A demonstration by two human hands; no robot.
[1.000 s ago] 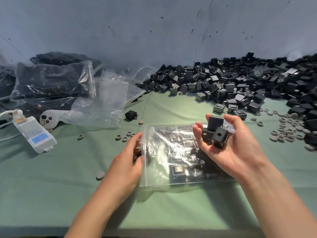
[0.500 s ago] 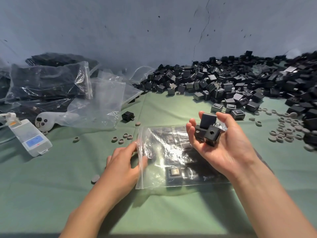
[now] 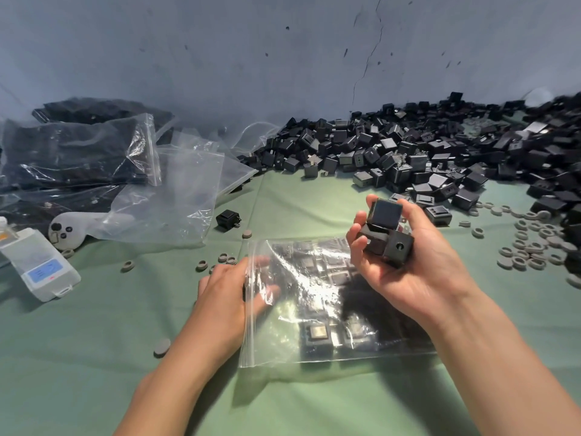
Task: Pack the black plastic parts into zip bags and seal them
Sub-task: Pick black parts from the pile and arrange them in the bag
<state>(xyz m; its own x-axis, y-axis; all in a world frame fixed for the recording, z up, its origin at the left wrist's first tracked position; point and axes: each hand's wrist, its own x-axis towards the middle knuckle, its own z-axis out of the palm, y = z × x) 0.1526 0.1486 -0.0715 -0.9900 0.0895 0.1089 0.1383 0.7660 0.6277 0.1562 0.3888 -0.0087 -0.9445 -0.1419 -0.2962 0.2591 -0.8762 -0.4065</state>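
Aloft, right hand [image 3: 418, 278] gripping parts [image 3: 385, 237], left hand [image 3: 223, 297] on zip bag [image 3: 314, 309] (part-filled).

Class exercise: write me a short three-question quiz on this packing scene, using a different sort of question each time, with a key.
1. True or false: the clear plastic zip bag lying on the green cloth already holds square black plastic parts.
2. The right hand holds: A) grey rubber rings; B) black cube-shaped plastic parts; C) a white device.
3. Which hand is at the bag's open mouth?
Key: 1 true; 2 B; 3 the left hand.
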